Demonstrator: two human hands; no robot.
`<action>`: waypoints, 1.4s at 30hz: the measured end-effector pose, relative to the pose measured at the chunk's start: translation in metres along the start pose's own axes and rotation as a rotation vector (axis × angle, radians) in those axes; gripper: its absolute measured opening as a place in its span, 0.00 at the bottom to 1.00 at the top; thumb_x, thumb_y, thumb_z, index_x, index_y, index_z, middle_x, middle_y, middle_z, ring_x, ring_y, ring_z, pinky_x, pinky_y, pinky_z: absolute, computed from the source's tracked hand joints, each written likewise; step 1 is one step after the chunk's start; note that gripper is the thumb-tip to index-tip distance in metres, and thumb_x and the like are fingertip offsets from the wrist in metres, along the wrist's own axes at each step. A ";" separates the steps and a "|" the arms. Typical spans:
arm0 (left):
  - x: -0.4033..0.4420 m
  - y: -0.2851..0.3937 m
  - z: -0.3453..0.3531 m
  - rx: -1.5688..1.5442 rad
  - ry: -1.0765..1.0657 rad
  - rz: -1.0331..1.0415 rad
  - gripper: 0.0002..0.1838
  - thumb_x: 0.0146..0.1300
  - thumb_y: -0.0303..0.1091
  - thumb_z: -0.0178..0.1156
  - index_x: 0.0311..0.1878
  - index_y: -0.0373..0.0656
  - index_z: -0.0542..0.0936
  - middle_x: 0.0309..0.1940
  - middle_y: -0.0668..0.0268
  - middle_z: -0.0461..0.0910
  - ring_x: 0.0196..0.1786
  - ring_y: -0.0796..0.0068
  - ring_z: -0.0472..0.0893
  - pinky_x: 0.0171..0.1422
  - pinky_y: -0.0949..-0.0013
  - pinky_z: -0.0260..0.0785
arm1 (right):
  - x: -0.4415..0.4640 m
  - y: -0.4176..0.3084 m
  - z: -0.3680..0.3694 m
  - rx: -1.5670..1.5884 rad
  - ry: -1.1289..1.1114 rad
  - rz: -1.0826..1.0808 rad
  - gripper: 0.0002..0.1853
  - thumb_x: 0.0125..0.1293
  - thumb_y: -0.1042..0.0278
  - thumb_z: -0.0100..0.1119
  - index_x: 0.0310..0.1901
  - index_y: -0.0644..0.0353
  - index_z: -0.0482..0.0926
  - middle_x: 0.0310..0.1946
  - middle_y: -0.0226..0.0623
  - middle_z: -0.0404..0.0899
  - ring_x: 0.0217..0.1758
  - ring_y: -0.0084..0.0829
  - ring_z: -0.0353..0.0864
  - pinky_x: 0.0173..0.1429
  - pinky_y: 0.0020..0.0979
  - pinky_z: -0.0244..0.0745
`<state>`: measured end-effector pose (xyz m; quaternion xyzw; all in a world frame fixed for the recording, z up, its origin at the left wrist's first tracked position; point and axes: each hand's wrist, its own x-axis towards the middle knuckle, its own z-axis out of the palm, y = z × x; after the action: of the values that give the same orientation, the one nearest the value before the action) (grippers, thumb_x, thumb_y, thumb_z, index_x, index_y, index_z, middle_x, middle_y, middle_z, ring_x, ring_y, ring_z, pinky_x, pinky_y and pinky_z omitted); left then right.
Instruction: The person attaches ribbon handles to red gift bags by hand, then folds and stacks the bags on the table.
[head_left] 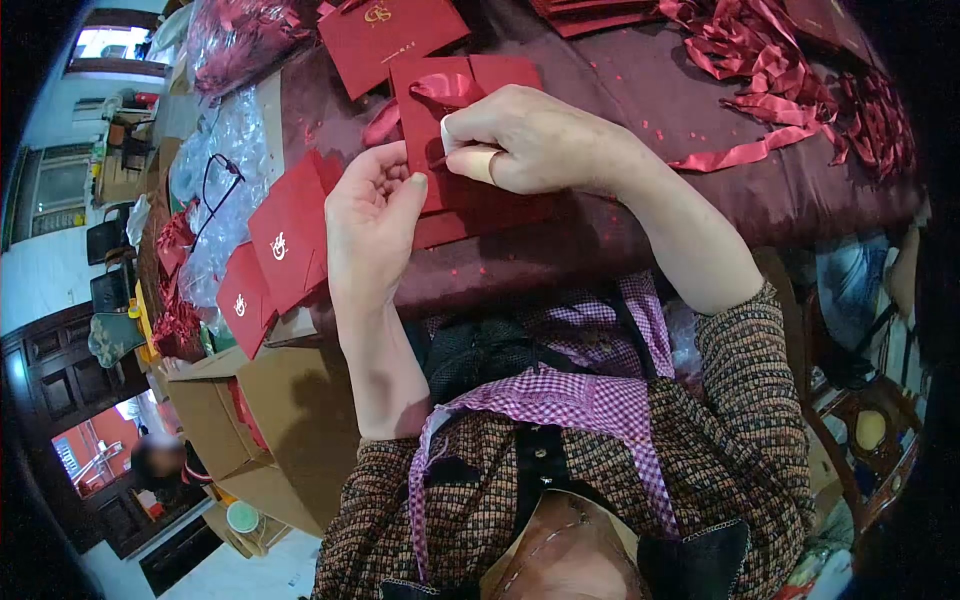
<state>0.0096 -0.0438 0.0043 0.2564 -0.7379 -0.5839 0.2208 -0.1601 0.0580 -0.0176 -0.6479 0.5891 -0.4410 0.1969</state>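
**Ribbon and card at risk of being creased under close finger work**

Nearest the body, the open carton [300, 430] is set below the tablecloth [480, 265] edge. The printed bags [290, 245] are splayed close to the left forearm; were they nudged by it, some could be slid off and their corners bent.

Farther in, the red bag [415, 130] lies on the cloth between the hands. The left hand [370, 220] is half curled at its side edge, thumb against it; whether the edge is gripped cannot be told. If it is not steadied, the bag could be skewed by a tug. The right hand [540, 140] is closed in a pinch at its face, but what is pinched is hidden. If pressed too hard there, the card could be dented.

Above the fingers, the ribbon loop [455, 88] could be twisted or pulled uneven if one side is drawn harder.

Beyond the right wrist, the loose ribbon strip [740, 155] could be snagged by the forearm, and the ribbon heap [760, 85] tangled further.
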 end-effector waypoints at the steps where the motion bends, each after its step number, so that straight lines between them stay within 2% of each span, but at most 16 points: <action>1: 0.000 0.000 0.000 0.009 0.006 0.002 0.15 0.60 0.19 0.57 0.51 0.31 0.76 0.39 0.68 0.77 0.39 0.84 0.73 0.46 0.79 0.67 | 0.000 0.001 0.001 0.000 0.000 0.000 0.07 0.59 0.71 0.58 0.28 0.64 0.73 0.19 0.45 0.73 0.23 0.42 0.73 0.31 0.37 0.67; 11: -0.005 0.003 0.008 0.037 0.032 0.024 0.13 0.59 0.19 0.58 0.48 0.31 0.77 0.35 0.70 0.76 0.36 0.86 0.70 0.43 0.81 0.66 | 0.000 -0.001 0.006 -0.122 0.125 -0.070 0.07 0.50 0.72 0.57 0.23 0.64 0.71 0.16 0.45 0.71 0.20 0.44 0.72 0.27 0.41 0.66; 14: -0.007 0.004 0.022 0.195 0.112 0.132 0.10 0.59 0.19 0.58 0.44 0.31 0.78 0.30 0.70 0.76 0.32 0.85 0.70 0.38 0.77 0.67 | -0.001 -0.003 0.011 -0.224 0.164 -0.085 0.06 0.48 0.72 0.56 0.22 0.64 0.71 0.17 0.46 0.72 0.22 0.47 0.74 0.28 0.43 0.66; 16: -0.007 -0.002 0.026 0.434 0.134 0.266 0.09 0.59 0.20 0.57 0.44 0.31 0.77 0.30 0.69 0.76 0.32 0.84 0.70 0.38 0.76 0.68 | -0.003 -0.011 0.013 -0.299 0.182 -0.053 0.06 0.47 0.72 0.56 0.22 0.64 0.72 0.17 0.46 0.73 0.25 0.49 0.76 0.29 0.46 0.68; 18: -0.009 0.001 0.026 0.490 0.144 0.307 0.09 0.59 0.20 0.57 0.43 0.30 0.77 0.31 0.68 0.76 0.32 0.83 0.72 0.38 0.75 0.68 | -0.003 -0.014 0.009 -0.306 0.148 -0.033 0.06 0.48 0.70 0.56 0.23 0.63 0.75 0.18 0.47 0.75 0.25 0.50 0.77 0.30 0.46 0.70; 21: -0.008 0.010 0.016 0.143 0.035 0.088 0.10 0.61 0.19 0.54 0.46 0.31 0.78 0.33 0.66 0.77 0.36 0.82 0.74 0.42 0.76 0.67 | -0.002 -0.014 -0.001 -0.257 0.119 -0.041 0.07 0.50 0.68 0.55 0.24 0.63 0.77 0.19 0.49 0.76 0.26 0.51 0.78 0.31 0.47 0.72; 23: -0.005 0.013 0.009 0.103 -0.020 0.129 0.11 0.62 0.19 0.54 0.47 0.32 0.79 0.34 0.66 0.77 0.38 0.81 0.74 0.45 0.78 0.66 | -0.003 -0.015 -0.008 -0.178 0.123 -0.081 0.07 0.52 0.68 0.54 0.23 0.63 0.76 0.19 0.50 0.75 0.26 0.53 0.77 0.31 0.47 0.70; 27: 0.002 -0.001 0.004 0.254 -0.069 0.289 0.12 0.62 0.18 0.53 0.48 0.34 0.79 0.38 0.66 0.75 0.41 0.79 0.73 0.48 0.78 0.66 | -0.003 -0.007 -0.002 -0.222 0.133 -0.116 0.08 0.52 0.68 0.54 0.22 0.63 0.74 0.18 0.50 0.75 0.25 0.53 0.76 0.31 0.48 0.70; 31: 0.006 -0.007 0.001 0.385 -0.124 0.330 0.09 0.56 0.16 0.54 0.41 0.31 0.76 0.35 0.62 0.72 0.37 0.75 0.72 0.42 0.75 0.65 | -0.003 -0.005 -0.002 -0.200 0.083 -0.121 0.08 0.52 0.68 0.54 0.22 0.63 0.73 0.19 0.50 0.75 0.26 0.53 0.76 0.31 0.48 0.70; 33: 0.006 -0.007 0.001 0.391 -0.118 0.316 0.07 0.55 0.17 0.55 0.38 0.31 0.74 0.33 0.61 0.70 0.35 0.71 0.71 0.40 0.73 0.64 | -0.005 -0.007 -0.005 -0.225 0.005 -0.139 0.07 0.53 0.69 0.57 0.26 0.64 0.74 0.20 0.47 0.74 0.26 0.48 0.75 0.31 0.43 0.68; 34: 0.005 -0.008 0.000 0.376 -0.139 0.333 0.07 0.55 0.17 0.55 0.38 0.31 0.74 0.33 0.60 0.70 0.34 0.70 0.71 0.39 0.72 0.64 | -0.005 -0.021 -0.022 -0.169 -0.157 0.065 0.08 0.56 0.67 0.62 0.29 0.64 0.78 0.23 0.44 0.77 0.28 0.41 0.79 0.33 0.38 0.71; 36: 0.003 -0.007 -0.001 0.396 -0.185 0.382 0.06 0.54 0.17 0.54 0.37 0.32 0.73 0.32 0.59 0.70 0.34 0.68 0.71 0.38 0.72 0.64 | -0.006 -0.012 -0.035 0.028 -0.016 -0.090 0.10 0.58 0.66 0.65 0.37 0.64 0.80 0.28 0.41 0.80 0.32 0.33 0.82 0.37 0.33 0.74; 37: 0.001 -0.007 0.001 0.393 -0.185 0.379 0.06 0.54 0.17 0.54 0.37 0.32 0.73 0.32 0.59 0.70 0.34 0.68 0.71 0.38 0.72 0.64 | -0.009 -0.014 -0.041 0.207 0.075 -0.035 0.11 0.60 0.67 0.65 0.42 0.63 0.81 0.36 0.39 0.82 0.38 0.29 0.82 0.42 0.29 0.76; 38: 0.000 -0.007 0.005 0.412 -0.174 0.442 0.06 0.54 0.17 0.54 0.36 0.32 0.73 0.32 0.59 0.69 0.34 0.68 0.71 0.38 0.72 0.64 | -0.007 -0.012 -0.047 0.037 0.152 -0.140 0.13 0.60 0.67 0.64 0.45 0.62 0.80 0.42 0.40 0.81 0.44 0.34 0.81 0.48 0.34 0.75; 40: -0.001 -0.003 0.008 0.432 -0.169 0.509 0.06 0.54 0.16 0.54 0.36 0.32 0.73 0.32 0.59 0.68 0.33 0.67 0.70 0.37 0.72 0.64 | 0.005 -0.003 -0.041 -0.209 0.261 -0.525 0.12 0.57 0.66 0.63 0.42 0.60 0.80 0.38 0.40 0.80 0.44 0.40 0.80 0.49 0.38 0.73; 42: -0.004 0.004 0.009 0.458 -0.186 0.450 0.05 0.54 0.16 0.53 0.35 0.32 0.73 0.32 0.58 0.68 0.33 0.67 0.70 0.36 0.72 0.63 | 0.001 0.001 -0.026 -0.255 0.149 -0.453 0.12 0.55 0.66 0.63 0.42 0.57 0.81 0.42 0.36 0.79 0.54 0.37 0.75 0.60 0.39 0.65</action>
<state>0.0065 -0.0340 0.0065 0.0756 -0.9050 -0.3604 0.2128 -0.1816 0.0636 -0.0044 -0.7486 0.4928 -0.4423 -0.0338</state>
